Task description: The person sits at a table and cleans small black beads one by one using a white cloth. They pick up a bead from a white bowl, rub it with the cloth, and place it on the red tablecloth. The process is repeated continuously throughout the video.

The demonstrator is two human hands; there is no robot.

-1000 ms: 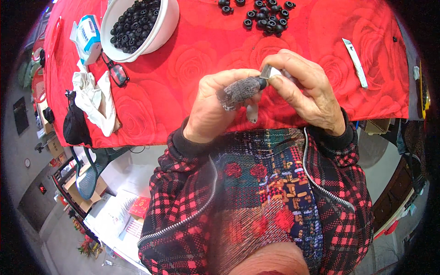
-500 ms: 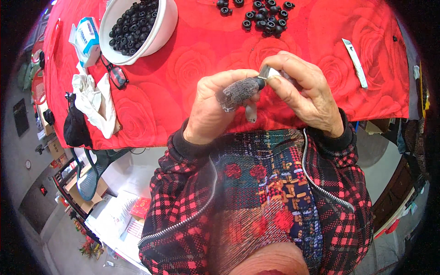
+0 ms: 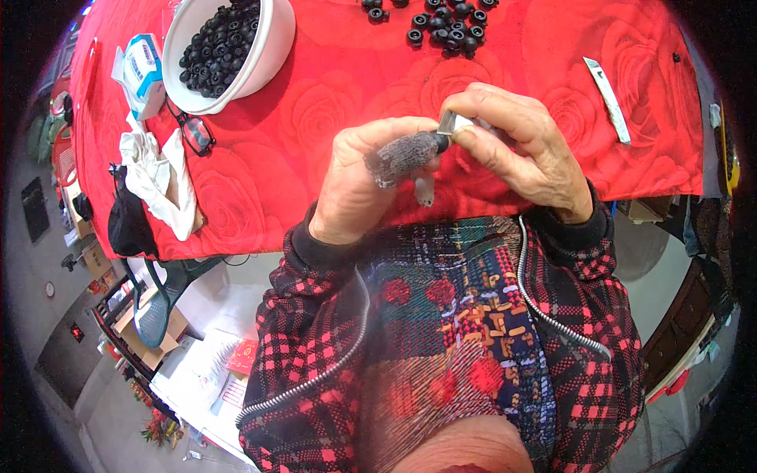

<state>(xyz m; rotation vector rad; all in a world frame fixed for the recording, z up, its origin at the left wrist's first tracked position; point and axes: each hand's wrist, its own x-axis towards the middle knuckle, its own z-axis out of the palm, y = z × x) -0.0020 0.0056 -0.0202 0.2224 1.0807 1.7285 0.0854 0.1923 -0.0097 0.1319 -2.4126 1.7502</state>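
The white bowl (image 3: 272,55) holds a heap of small black pieces (image 3: 217,59). White cloth (image 3: 162,181) lies to the near left of the bowl, with folded glasses (image 3: 197,135) just beside the bowl's near side.

To the near right of the bowl, the left hand (image 3: 351,181) grasps one black piece (image 3: 442,143) at the tip of a digit in a grey knitted sleeve (image 3: 400,160); the other fingers curl behind, partly hidden. That piece looks light, firm and perhaps rubbery, smooth enough to slip; its rounded body, away from the edge, seems the best hold.

Farther right of the bowl, the right hand (image 3: 528,150) pinches a thin, flat metal blade (image 3: 448,122) between thumb and forefinger, against the piece. The blade looks stiff, light and probably sharp, so its pale back part suits gripping. Farthest right of the bowl lies a narrow white strip (image 3: 607,98).
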